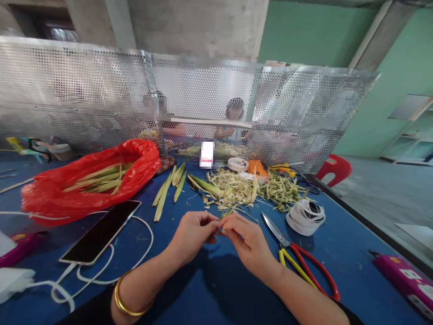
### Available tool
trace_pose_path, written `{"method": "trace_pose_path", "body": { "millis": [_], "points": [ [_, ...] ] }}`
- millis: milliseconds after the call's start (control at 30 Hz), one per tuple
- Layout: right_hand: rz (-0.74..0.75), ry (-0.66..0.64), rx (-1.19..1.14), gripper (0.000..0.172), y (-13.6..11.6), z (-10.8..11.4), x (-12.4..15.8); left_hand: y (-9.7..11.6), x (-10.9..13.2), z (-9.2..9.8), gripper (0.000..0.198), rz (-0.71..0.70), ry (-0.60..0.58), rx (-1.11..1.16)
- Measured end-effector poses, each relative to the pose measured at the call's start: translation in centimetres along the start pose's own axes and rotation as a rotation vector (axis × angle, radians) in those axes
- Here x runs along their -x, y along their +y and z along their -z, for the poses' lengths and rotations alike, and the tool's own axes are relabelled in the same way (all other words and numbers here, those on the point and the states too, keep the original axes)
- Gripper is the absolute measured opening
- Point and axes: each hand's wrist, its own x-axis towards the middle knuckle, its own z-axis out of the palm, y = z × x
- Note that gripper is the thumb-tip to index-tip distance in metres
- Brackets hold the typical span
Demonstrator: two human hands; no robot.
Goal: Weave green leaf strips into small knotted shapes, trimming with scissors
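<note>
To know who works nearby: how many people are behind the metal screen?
2. One person behind the screen near its post; a second person beside them. Others may be hidden.

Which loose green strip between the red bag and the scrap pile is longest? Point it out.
The leftmost strip, closest to the red bag: it reaches down towards the white cable, well past the shorter strips to its right.

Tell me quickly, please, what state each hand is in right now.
Left hand: closed, pinching a thin green leaf strip.
Right hand: closed, pinching the same strip.
</note>
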Motion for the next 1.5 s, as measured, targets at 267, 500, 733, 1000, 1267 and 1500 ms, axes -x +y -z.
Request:
{"method": "trace_pose_path", "body": {
  "millis": [267,500,733,1000,1267,1500],
  "points": [
    [0.011,-0.097,0.259,0.022,0.1,-0.4,0.3,0.1,0.5,-0.1,0.019,-0.082,0.065,-0.319],
    [0.016,-0.058,0.381,0.021,0.1,-0.4,0.3,1.2,1.3,-0.2,0.023,-0.275,0.22,-0.754],
    [0.003,-0.05,0.343,0.02,0.9,-0.5,0.2,0.2,0.8,-0.4,0.029,-0.176,0.075,-0.597],
    [-0.047,0.041,0.103,0.02,1.1,0.5,-0.4,1.1,0.9,-0.3,0.032,-0.165,0.046,-0.439],
    [-0.184,-0.07,-0.055,0.018,1.4,0.6,-0.6,0.3,0.9,0.4,0.031,-0.059,-0.01,-0.537],
    [-0.534,0.027,-0.284,0.015,1.1,-0.3,-0.5,-0.1,1.5,-0.1,0.026,-0.137,0.067,-0.579]
  ]
}}
